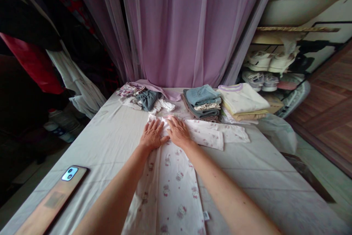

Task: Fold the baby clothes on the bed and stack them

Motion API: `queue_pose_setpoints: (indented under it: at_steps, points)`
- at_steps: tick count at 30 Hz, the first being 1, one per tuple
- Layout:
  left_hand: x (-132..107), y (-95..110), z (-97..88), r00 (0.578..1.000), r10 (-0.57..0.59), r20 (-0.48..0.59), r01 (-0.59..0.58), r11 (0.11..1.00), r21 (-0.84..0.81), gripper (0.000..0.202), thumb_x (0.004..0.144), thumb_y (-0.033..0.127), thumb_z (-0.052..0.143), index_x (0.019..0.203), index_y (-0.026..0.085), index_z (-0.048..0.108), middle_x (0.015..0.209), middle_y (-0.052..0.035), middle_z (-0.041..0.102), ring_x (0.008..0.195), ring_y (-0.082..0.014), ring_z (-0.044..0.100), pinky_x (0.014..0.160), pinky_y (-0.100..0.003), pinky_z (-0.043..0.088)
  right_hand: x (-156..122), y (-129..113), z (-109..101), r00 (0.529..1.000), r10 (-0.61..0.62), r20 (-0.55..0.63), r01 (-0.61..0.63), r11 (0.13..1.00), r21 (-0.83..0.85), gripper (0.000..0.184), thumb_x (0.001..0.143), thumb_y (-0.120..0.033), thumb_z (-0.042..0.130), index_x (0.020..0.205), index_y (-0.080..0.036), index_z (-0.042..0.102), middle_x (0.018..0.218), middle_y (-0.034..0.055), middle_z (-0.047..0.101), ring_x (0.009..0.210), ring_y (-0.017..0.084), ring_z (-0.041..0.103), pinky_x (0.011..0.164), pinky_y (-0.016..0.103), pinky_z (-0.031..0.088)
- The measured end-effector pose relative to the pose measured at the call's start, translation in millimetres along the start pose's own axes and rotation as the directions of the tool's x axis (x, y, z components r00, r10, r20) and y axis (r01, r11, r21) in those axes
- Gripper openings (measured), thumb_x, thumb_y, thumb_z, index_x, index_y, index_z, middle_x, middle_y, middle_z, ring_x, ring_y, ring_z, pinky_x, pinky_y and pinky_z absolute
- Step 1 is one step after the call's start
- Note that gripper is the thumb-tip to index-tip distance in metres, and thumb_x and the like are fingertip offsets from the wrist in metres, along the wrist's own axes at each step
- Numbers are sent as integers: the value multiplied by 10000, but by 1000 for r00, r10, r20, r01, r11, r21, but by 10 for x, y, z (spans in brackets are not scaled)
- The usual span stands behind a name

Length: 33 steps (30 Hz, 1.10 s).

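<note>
A white garment with a pink cartoon-cat print [167,187] lies spread on the pale grey bedsheet [104,143], its long body running toward me. One sleeve or folded flap [211,134] extends to the right. My left hand [152,135] rests flat on the upper part of the garment, fingers spread. Close beside it, my right hand [178,131] presses flat on the same fabric. Neither hand grips anything. The cloth under my palms is hidden.
A phone in a tan case [52,200] lies at the near left of the bed. Folded clothes stacks [202,103] and a loose bundle [145,99] sit at the far end before a lilac curtain [170,26]. Shoes [261,70] stand on a rack at right.
</note>
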<state>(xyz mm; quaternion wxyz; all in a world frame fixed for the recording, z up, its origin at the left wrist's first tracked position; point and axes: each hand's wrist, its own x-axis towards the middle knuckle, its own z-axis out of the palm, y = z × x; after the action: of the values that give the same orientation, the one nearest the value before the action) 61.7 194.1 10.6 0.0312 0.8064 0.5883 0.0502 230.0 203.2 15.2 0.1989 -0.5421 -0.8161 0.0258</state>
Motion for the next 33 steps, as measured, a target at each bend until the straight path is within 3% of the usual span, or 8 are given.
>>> queue_pose_setpoints:
  at_steps: [3, 9, 13, 17, 22, 26, 30, 33]
  points:
    - [4, -3, -14, 1000, 8, 19, -8, 1000, 1, 788, 873, 678, 415, 1502, 213, 326, 1581, -117, 275, 1457, -319, 216, 1160, -500, 166, -27, 143, 14, 995, 78, 58, -76, 996, -35, 512, 940, -326, 471, 1431, -186, 440, 1497, 152, 411, 1315, 292, 430, 1079, 470, 316]
    - [11, -1, -27, 999, -2, 38, 3, 1000, -4, 799, 875, 673, 414, 1511, 200, 308, 1586, -117, 262, 1466, -316, 190, 1167, -496, 154, -148, 505, -164, 997, 65, 53, -63, 998, -27, 464, 919, -266, 486, 1370, -161, 516, 1426, 152, 488, 1260, 256, 493, 1066, 397, 365]
    - [6, 4, -20, 1000, -7, 16, 7, 1000, -2, 731, 909, 630, 377, 1501, 205, 330, 1580, -110, 282, 1461, -306, 210, 1166, -487, 163, -294, 352, -261, 998, 16, -62, -15, 1000, 13, 311, 914, -220, 490, 1176, -194, 655, 1248, 102, 625, 1151, 221, 554, 1007, 353, 409]
    - [7, -7, 8, 1000, -4, -5, 4, 1000, 7, 705, 913, 606, 389, 1495, 211, 344, 1576, -109, 293, 1458, -305, 221, 1161, -488, 174, -409, 78, -241, 999, -27, -23, 28, 998, 59, 196, 919, -244, 524, 883, -237, 716, 920, 41, 699, 914, 176, 613, 841, 277, 448]
    - [20, -20, 31, 1000, -4, -12, 4, 1000, 6, 703, 904, 606, 405, 1493, 226, 356, 1574, -100, 299, 1455, -305, 230, 1164, -489, 182, -425, 158, -153, 999, 36, -4, -36, 996, 81, 176, 903, -250, 557, 840, -240, 721, 902, 30, 704, 869, 167, 622, 774, 256, 442]
    - [24, -14, 24, 1000, -17, -1, 17, 1000, -12, 693, 909, 576, 425, 1498, 222, 344, 1576, -98, 296, 1459, -300, 223, 1173, -487, 169, -480, 398, -125, 991, 107, -82, -93, 982, 166, 188, 883, -195, 530, 830, -218, 710, 883, 38, 700, 864, 171, 632, 776, 262, 466]
    - [9, -20, 26, 999, -15, -47, 12, 998, -64, 721, 893, 553, 484, 1505, 216, 306, 1583, -122, 271, 1458, -291, 230, 1172, -493, 187, -689, 546, -128, 967, 86, -241, -16, 961, 277, 235, 834, -136, 494, 945, -210, 688, 948, 54, 708, 932, 185, 636, 860, 307, 490]
    - [-15, -31, 14, 990, 32, -135, -44, 995, -87, 616, 873, 502, 555, 1403, 207, 448, 1564, -136, 306, 1441, -274, 275, 1169, -491, 213, -852, 605, -154, 953, 43, -299, 46, 958, 283, 215, 814, -163, 531, 947, -221, 689, 969, 54, 708, 954, 198, 636, 890, 344, 497]
